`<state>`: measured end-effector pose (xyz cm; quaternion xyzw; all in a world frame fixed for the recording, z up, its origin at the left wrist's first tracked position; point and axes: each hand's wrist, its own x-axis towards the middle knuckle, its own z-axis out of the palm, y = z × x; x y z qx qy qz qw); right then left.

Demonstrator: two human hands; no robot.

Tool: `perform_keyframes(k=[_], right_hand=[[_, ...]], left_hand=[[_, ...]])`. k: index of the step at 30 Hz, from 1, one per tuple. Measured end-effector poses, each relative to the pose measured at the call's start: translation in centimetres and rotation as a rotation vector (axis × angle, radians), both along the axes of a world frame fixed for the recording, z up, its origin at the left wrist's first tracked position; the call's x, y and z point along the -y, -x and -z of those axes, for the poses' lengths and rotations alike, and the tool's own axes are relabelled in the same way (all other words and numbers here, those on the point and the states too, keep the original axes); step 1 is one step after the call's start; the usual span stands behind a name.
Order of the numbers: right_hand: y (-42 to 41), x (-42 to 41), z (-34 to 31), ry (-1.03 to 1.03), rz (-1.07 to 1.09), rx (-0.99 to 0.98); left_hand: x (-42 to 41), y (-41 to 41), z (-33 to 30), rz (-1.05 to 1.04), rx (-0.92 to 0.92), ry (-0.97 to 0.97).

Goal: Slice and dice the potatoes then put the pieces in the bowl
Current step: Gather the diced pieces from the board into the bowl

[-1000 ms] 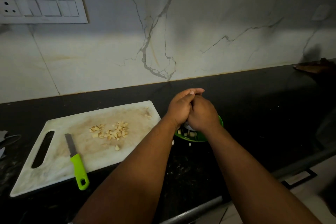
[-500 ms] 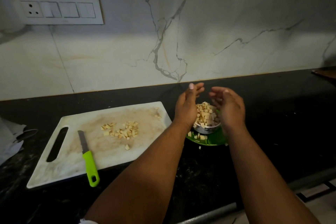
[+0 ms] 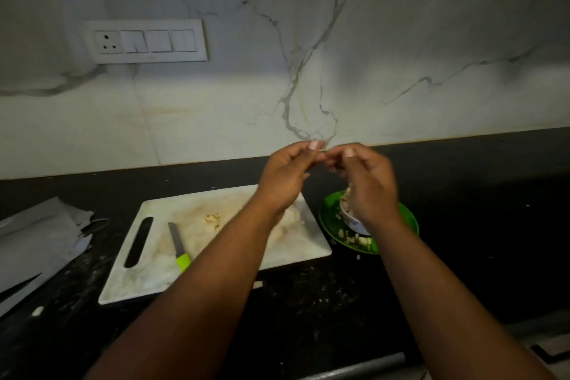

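Note:
Both hands are raised above the counter with fingertips close together. My left hand [image 3: 285,174] hovers over the right end of the white cutting board [image 3: 148,274], fingers loosely curled, holding nothing I can see. My right hand [image 3: 368,182] hangs above the small white bowl [image 3: 351,219], mostly hiding it; whether the fingers pinch anything is unclear. The bowl stands on a green plate [image 3: 407,219] with several spilled potato cubes [image 3: 354,239]. A small pile of diced potato [image 3: 212,220] lies on the board beside the green-handled knife [image 3: 180,248].
Crumpled grey paper [image 3: 40,241] and a spoon [image 3: 97,225] lie at the left on the black counter [image 3: 478,225]. A stray potato bit [image 3: 258,284] sits in front of the board. A marble wall with a switch panel [image 3: 148,41] stands behind.
The hands, apart over the bowl half a second ago, have risen and come together at the fingertips. The view has shifted to the left, so the board and bowl appear further right.

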<state>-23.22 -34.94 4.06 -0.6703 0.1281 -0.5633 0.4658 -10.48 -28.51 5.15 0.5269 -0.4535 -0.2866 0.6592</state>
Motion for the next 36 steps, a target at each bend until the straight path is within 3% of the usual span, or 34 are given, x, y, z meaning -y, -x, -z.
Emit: perform_keyframes(k=[2, 6, 8, 12, 18, 23, 25, 32, 36], right_hand=[[-3.1, -1.9, -1.0, 0.109, -0.047, -0.210], [-8.9, -3.7, -1.3, 0.167, -0.169, -0.831], [-10.6, -3.6, -0.2, 0.147, -0.092, -0.952], [-11.5, -3.8, 2.2, 0.115, 0.090, -0.928], [-12.2, -3.4, 3.0, 0.208, 0.168, -1.045], [-12.4, -2.2, 3.4, 0.093, 0.301, -1.172], [-12.6, -2.9, 4.0, 0.096, 0.243, -1.223], [-13.6, -6.6, 5.0, 0.167, -0.108, -1.017], [-12.1, -4.1, 4.2, 0.132, 0.098, -1.076]], left_hand=[[-1.9, -3.9, -0.1, -0.091, 0.067, -0.020], [-5.9, -11.2, 1.3, -0.330, 0.092, -0.087], [-7.2, -13.2, 2.8, -0.420, 0.145, -0.102], [-7.8, -14.8, 4.6, -0.496, 0.150, -0.083], [-6.9, -14.2, 6.3, -0.433, 0.492, -0.300], [-6.4, -15.3, 7.3, -0.402, 0.411, -0.330], [-6.2, -15.7, 7.5, -0.394, 0.373, -0.339], [-5.5, -16.1, 8.1, -0.408, 0.296, -0.297], [-5.6, -16.0, 8.1, -0.400, 0.273, -0.310]])
